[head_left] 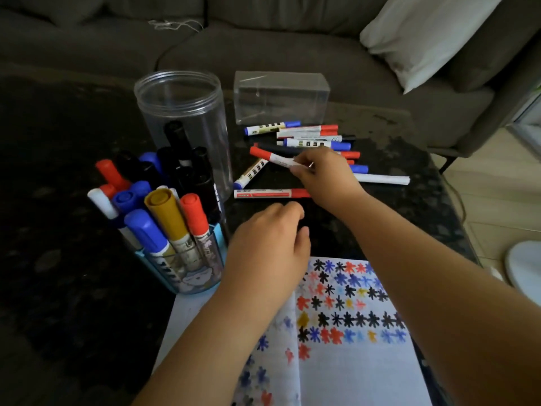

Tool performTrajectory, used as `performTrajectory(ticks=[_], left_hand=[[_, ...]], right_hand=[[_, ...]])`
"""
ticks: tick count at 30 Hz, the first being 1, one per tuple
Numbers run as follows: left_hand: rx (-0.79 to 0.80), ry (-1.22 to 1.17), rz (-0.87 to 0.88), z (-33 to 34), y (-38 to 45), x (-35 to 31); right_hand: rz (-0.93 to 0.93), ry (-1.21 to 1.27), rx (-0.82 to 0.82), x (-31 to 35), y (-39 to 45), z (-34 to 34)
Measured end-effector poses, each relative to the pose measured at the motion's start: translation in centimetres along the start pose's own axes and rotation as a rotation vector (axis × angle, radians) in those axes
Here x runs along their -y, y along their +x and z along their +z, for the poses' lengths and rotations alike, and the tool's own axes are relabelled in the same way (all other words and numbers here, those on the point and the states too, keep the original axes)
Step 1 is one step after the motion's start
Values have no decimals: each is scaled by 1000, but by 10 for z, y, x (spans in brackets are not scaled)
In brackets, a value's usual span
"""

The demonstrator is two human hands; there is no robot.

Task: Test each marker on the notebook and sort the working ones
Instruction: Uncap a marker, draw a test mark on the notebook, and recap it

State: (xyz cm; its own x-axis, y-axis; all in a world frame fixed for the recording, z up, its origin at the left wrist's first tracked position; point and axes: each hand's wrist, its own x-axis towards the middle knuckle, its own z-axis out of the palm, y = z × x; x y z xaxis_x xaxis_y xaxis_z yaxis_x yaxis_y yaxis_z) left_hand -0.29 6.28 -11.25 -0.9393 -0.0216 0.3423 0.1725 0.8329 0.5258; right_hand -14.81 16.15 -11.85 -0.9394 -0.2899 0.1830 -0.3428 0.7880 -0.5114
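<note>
Red-capped marker pinched in right hand fingers; left hand loosely curled, holding nothing.

A grey sofa with a white pillow stands behind the dark table.

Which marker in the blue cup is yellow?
The yellow-capped marker standing at the front of the blue cup; all the other caps there are blue, red, black or white.

Dim, daylight from the right, soft blur, wide-angle bending at edges.
</note>
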Motion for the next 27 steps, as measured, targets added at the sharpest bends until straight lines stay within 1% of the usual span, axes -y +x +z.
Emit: performTrajectory(ticks=[2,6,8,10,11,14,16,18,19,21,22,25,27], left_hand=[[6,-59,-46,0,-1,-3],[-4,-176,-129,-2,-4,-15],[66,-371,-257,-4,-8,-24],[170,-650,-381,-4,-13,-34],[197,-775,-419,-5,-17,-38],[300,-1035,-478,-10,-32,-51],[405,-1233,-509,-13,-39,-57],[455,-1389,-530,-14,-42,-60],[465,-1426,-529,-14,-41,-60],[481,-1454,-522,-12,-41,-60],[493,-1453,-520,-11,-41,-61],[553,-1400,-506,-9,-42,-65],[564,-1390,-489,-5,-41,-64]], right_hand=[[-11,32,-44,4,-28,-20],[127,201,-33,7,-109,-52],[214,290,-22,10,-147,-65],[303,408,42,12,-180,-75],[337,471,91,12,-193,-78],[406,663,285,13,-222,-86],[455,878,382,15,-230,-89],[526,1144,451,18,-233,-89],[537,1256,466,19,-233,-88],[532,1361,466,20,-230,-84],[538,1353,452,19,-228,-82],[510,1209,370,17,-220,-74],[484,1270,328,16,-216,-71]])
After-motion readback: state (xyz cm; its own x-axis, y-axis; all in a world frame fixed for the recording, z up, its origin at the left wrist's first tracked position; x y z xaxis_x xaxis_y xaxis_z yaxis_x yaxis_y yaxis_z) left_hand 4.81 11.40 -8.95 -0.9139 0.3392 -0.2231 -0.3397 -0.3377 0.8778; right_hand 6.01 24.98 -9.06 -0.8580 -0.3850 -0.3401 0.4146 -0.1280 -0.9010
